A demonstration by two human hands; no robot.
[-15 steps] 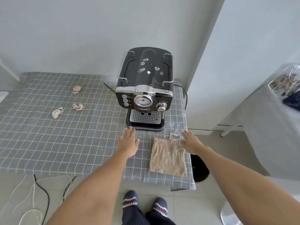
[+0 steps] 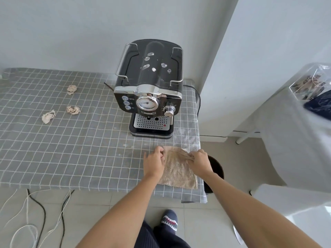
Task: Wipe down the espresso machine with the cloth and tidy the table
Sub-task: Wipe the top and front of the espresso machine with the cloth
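Note:
A black and chrome espresso machine [image 2: 149, 88] stands at the back right of the table, with white smears on its top. In front of it lies a beige cloth [image 2: 177, 171] near the table's front right corner. My left hand [image 2: 155, 162] pinches the cloth's far left corner. My right hand [image 2: 200, 161] grips its far right edge, which is bunched up. Three crumpled paper balls lie to the left: one [image 2: 72, 89] further back, one [image 2: 73, 110] in the middle, one [image 2: 48, 116] nearest the left.
The table wears a grey checked tablecloth [image 2: 71, 149]. A dark bin [image 2: 215, 169] stands on the floor just right of the table. The machine's black cable [image 2: 198, 101] hangs off the right edge. Cords [image 2: 32, 212] lie on the floor at left. A covered piece of furniture [image 2: 295, 140] stands right.
Both hands have moved onto the cloth's far edge and closed on it. The left hand came over from the bare tablecloth; the cloth's far edge is now bunched.

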